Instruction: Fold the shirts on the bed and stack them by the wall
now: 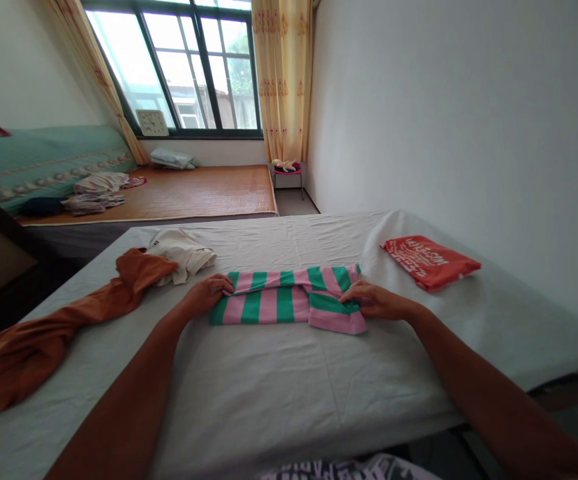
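Note:
A pink and green striped garment (269, 305) lies partly folded into a long strip on the white-sheeted table (269, 387). At its left end, my left hand (207, 293) pinches the upper edge between thumb and fingers. My right hand (376, 300) grips the right end, where a striped flap, which looks like a sleeve, is turned over toward me. Parts of the fabric are hidden under the fingers of both hands.
A folded red garment with white lettering (431, 261) lies to the right. On the left are a crumpled rust-brown garment (83, 310) and a cream one (181, 252). Beyond stands a bed with a brown mat (209, 190); a white wall (443, 120) rises at right.

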The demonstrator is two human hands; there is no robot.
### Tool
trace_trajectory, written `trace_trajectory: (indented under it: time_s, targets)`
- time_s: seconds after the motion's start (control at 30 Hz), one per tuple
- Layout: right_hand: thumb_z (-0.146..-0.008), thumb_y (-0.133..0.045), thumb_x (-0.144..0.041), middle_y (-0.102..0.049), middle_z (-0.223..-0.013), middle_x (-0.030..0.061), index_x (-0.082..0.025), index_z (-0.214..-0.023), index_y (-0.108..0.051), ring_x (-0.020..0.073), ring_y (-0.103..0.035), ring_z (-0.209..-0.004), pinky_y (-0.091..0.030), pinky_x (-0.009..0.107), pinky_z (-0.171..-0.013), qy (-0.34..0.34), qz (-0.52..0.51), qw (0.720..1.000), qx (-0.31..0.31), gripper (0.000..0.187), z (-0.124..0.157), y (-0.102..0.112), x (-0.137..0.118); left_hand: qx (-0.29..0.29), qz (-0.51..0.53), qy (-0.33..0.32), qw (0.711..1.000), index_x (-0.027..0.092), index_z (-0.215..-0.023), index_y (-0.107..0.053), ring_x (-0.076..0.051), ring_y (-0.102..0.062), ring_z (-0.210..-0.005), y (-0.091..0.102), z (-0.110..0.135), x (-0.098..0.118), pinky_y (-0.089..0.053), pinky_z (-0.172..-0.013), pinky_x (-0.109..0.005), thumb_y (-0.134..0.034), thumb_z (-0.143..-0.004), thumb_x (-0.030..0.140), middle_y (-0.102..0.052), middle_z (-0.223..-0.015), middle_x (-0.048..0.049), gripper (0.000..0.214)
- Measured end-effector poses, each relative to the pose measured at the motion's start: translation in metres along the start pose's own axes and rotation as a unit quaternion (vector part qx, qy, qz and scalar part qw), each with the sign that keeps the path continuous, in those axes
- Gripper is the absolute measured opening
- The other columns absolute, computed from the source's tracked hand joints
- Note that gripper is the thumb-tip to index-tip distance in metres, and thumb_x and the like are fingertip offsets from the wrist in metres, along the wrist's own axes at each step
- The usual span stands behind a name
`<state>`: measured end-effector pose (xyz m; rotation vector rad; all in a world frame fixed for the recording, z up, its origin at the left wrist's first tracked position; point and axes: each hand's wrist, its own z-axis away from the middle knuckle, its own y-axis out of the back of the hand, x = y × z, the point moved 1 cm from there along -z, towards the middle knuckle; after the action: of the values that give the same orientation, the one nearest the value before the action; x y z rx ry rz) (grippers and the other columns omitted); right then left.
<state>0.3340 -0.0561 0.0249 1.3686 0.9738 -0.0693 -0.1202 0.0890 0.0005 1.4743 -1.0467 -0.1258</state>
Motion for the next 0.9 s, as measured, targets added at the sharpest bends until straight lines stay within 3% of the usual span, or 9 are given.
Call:
trace_trajectory:
  time_s: [0.13, 0.23, 0.33, 0.4, 0.5, 0.6, 0.67, 0.8, 0.9]
  targets:
    - [-0.082, -0.063, -0.030, -0.072, -0.099, 0.0045, -0.024, -0.093, -0.075, 0.0230, -0.059, -0.101, -0.041, 0.040, -0.095, 0.028, 0.049, 0.998, 0.011, 0.016, -0.007, -0.007, -0.002, 0.001, -0.037, -0.002, 0.999, 0.023, -0.085, -0.073, -0.019, -0.060, -0.103, -0.003, -0.002, 0.004, -0.044, -0.099, -0.034, -0.046, -0.071, 0.017, -0.068, -0.103, -0.0031, 0.031]
    - [-0.087, -0.055, -0.040, -0.071, -0.083, 0.0034, -0.019, -0.089, -0.071, 0.0201, -0.062, -0.079, -0.049, 0.031, -0.073, -0.096, -0.053, 0.986, 0.129, 0.027, -0.015, -0.012, 0.014, 0.001, -0.033, 0.004, 0.999, 0.023, -0.088, -0.073, -0.019, -0.059, -0.104, -0.005, -0.002, 0.007, -0.044, -0.100, -0.034, -0.046, -0.071, 0.017, -0.068, -0.106, -0.0031, 0.033]
    - [-0.084, -0.054, -0.047, -0.070, -0.085, 0.0045, -0.016, -0.098, -0.066, 0.0187, -0.062, -0.072, -0.049, 0.026, -0.059, -0.231, -0.176, 0.926, 0.242, 0.036, -0.019, -0.020, 0.035, -0.008, -0.019, 0.007, 1.000, 0.023, -0.090, -0.073, -0.019, -0.060, -0.104, -0.004, -0.002, 0.008, -0.045, -0.099, -0.034, -0.046, -0.073, 0.020, -0.067, -0.108, -0.0034, 0.032]
    - [-0.081, -0.058, -0.048, -0.069, -0.086, 0.0049, -0.015, -0.099, -0.064, 0.0175, -0.061, -0.071, -0.048, 0.024, -0.056, -0.258, -0.218, 0.905, 0.260, 0.038, -0.020, -0.024, 0.043, -0.014, -0.012, 0.006, 1.000, 0.023, -0.090, -0.072, -0.019, -0.060, -0.105, -0.003, -0.001, 0.008, -0.045, -0.099, -0.034, -0.046, -0.074, 0.022, -0.067, -0.109, -0.0042, 0.031]
    - [-0.080, -0.057, -0.052, -0.067, -0.081, 0.0020, -0.016, -0.099, -0.062, 0.0142, -0.058, -0.063, -0.045, 0.022, -0.050, -0.235, -0.224, 0.914, 0.245, 0.041, -0.019, -0.028, 0.046, -0.016, -0.010, 0.002, 1.000, 0.022, -0.088, -0.072, -0.020, -0.061, -0.104, -0.001, -0.001, 0.006, -0.045, -0.098, -0.035, -0.046, -0.077, 0.026, -0.067, -0.110, -0.0056, 0.029]
    - [-0.084, -0.052, -0.052, -0.067, -0.080, 0.0007, -0.018, -0.105, -0.062, 0.0141, -0.057, -0.060, -0.045, 0.023, -0.050, -0.204, -0.158, 0.941, 0.220, 0.041, -0.017, -0.025, 0.047, -0.020, -0.018, 0.000, 1.000, 0.022, -0.083, -0.073, -0.020, -0.062, -0.101, 0.001, 0.001, 0.004, -0.047, -0.096, -0.034, -0.047, -0.079, 0.028, -0.068, -0.108, -0.0050, 0.027]
    - [-0.086, -0.053, -0.046, -0.069, -0.088, 0.0035, -0.019, -0.113, -0.061, 0.0174, -0.061, -0.068, -0.049, 0.027, -0.060, -0.200, -0.048, 0.947, 0.247, 0.040, -0.016, -0.019, 0.045, -0.020, -0.026, -0.001, 0.999, 0.023, -0.081, -0.073, -0.019, -0.062, -0.101, 0.002, 0.001, 0.003, -0.047, -0.095, -0.034, -0.047, -0.078, 0.025, -0.068, -0.106, -0.0042, 0.027]
    - [-0.090, -0.048, -0.032, -0.064, -0.118, 0.0142, -0.016, -0.126, -0.055, 0.0265, -0.060, -0.103, -0.047, 0.040, -0.090, -0.161, 0.199, 0.904, 0.343, 0.040, -0.023, -0.010, 0.026, 0.044, -0.075, 0.012, 0.996, 0.023, -0.078, -0.072, -0.020, -0.061, -0.102, 0.000, -0.003, 0.010, -0.045, -0.098, -0.035, -0.043, -0.075, 0.016, -0.068, -0.104, -0.0036, 0.030]
    - [-0.096, -0.040, -0.034, -0.066, -0.115, 0.0116, -0.019, -0.117, -0.062, 0.0248, -0.058, -0.108, -0.044, 0.037, -0.095, -0.113, 0.247, 0.932, 0.239, 0.034, -0.040, -0.020, 0.005, 0.071, -0.092, -0.009, 0.993, 0.023, -0.085, -0.072, -0.020, -0.059, -0.104, -0.009, -0.010, 0.022, -0.044, -0.099, -0.036, -0.042, -0.078, 0.014, -0.068, -0.105, -0.0037, 0.032]
